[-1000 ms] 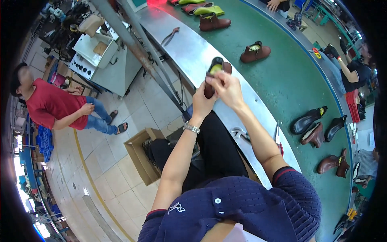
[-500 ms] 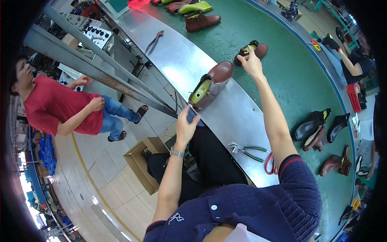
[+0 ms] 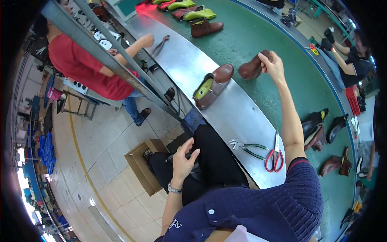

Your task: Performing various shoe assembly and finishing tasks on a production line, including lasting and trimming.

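To your left, a person in a red shirt (image 3: 86, 66) stands behind slanted steel posts (image 3: 100, 53), and a yellow line (image 3: 84, 165) crosses the tiled floor (image 3: 117, 165). Near you on the tiles sits an open cardboard box (image 3: 138, 172). To your right, you have orange-and-yellow scissors (image 3: 313, 49), a person in black (image 3: 350, 64) and a red crate (image 3: 352, 101)

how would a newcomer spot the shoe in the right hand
Find the long green work surface, then the silver metal ledge along it. Over the green, past the ledge, is the brown round-toed shoe; unlike the lime-insoled brown shoe on the ledge, it's gripped by the right hand.
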Demonstrator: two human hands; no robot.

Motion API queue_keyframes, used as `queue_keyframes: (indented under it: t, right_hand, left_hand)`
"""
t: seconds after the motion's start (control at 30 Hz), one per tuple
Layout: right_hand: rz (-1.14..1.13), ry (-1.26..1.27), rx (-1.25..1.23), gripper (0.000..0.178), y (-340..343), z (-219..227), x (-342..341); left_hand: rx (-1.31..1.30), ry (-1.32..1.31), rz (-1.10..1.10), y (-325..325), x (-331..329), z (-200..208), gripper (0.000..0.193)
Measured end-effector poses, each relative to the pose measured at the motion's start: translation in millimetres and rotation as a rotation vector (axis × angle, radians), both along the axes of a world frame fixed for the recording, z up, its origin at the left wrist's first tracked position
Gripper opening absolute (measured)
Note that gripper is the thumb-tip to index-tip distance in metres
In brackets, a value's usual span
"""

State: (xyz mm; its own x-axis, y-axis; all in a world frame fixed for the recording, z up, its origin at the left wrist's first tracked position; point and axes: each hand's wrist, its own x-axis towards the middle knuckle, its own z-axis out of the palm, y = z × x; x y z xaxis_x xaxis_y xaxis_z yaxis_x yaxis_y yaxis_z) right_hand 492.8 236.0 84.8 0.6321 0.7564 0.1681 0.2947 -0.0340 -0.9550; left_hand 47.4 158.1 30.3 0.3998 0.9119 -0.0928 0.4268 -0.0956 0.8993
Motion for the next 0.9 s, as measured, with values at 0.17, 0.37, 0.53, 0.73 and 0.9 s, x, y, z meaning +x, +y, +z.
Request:
queue_keyframes:
  t: [0.17,0.37,0.53,0.73,0.9]
  right_hand:
    - [0.370,0.052,-0.034,0.029,-68.2,126.7,-89.9]
    - [0.806,0.251,-0.112,0.030,-92.3,133.8,-177.9]
    - [0.922,0.371,-0.154,0.023,-92.4,95.6,-220.8]
    - [0.925,0.466,-0.171,0.021,-98.8,72.0,-255.4]
    - [0.727,0.157,-0.168,0.052,-120.4,55.6,-247.3]
  left_hand:
    - [0.228,-0.096,-0.318,21.0,49.0,60.8,0.092]
    - [-0.115,-0.502,-0.566,6.1,44.8,80.9,0.121]
    - [-0.175,-0.620,-0.426,-22.5,2.7,47.4,0.122]
    - [-0.326,-0.675,-0.293,-42.6,-24.9,26.3,0.120]
    - [-0.114,-0.636,-0.202,-46.7,-21.5,23.1,0.117]
